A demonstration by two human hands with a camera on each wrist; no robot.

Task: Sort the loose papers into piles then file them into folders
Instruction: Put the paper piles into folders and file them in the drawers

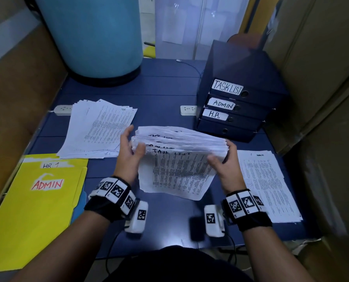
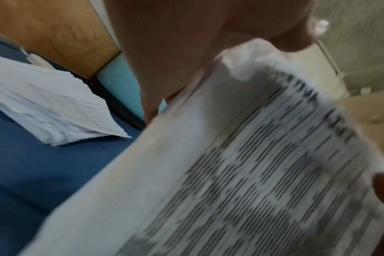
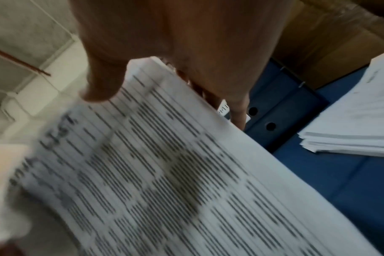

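Observation:
A thick stack of printed sheets headed "TASK LIST" (image 1: 177, 161) is held up off the blue table (image 1: 161, 88), tilted toward me. My left hand (image 1: 132, 148) grips its left edge, thumb on the top sheet. My right hand (image 1: 223, 159) grips its right edge, thumb on top and fingers behind. The wrist views show the same stack (image 2: 241, 173) (image 3: 164, 173), blurred, under each thumb. A fanned pile of HR papers (image 1: 100, 129) lies at the left. An ADMIN pile (image 1: 269, 184) lies at the right. Yellow folders marked "HR 1" and "ADMIN" (image 1: 35, 208) sit at the near left.
A dark drawer box labelled TASK LIST, ADMIN, H.R. (image 1: 236, 104) stands at the back right. A big blue cylinder (image 1: 92, 37) stands at the back left. Two white power strips (image 1: 188, 110) (image 1: 62, 109) lie on the table. Cardboard boxes (image 1: 322, 78) flank both sides.

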